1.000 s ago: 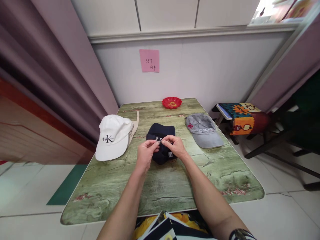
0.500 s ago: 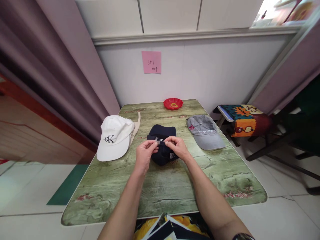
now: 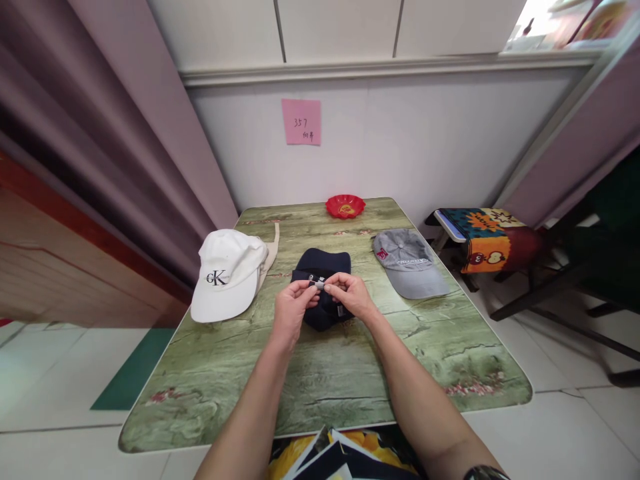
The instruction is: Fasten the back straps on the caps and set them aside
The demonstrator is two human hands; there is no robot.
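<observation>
A navy blue cap lies on the table in front of me, its back strap facing up. Over it, my left hand pinches the strap beside a small silver buckle. My right hand is closed in a pinch on the strap at the buckle's other side. The fingertips of both hands almost meet there, and they cover most of the strap. To the left sits a white cap with black CK lettering, its beige strap loose behind it. A grey cap rests on the right.
The green wood-patterned table stands against a white wall. A red scalloped dish is at its far edge, below a pink note. A stool with a colourful cover stands to the right, beside dark chair legs.
My right hand has shifted slightly left, closer to my left hand. The silver buckle between the fingertips now shows more plainly. The caps stay where they were.
</observation>
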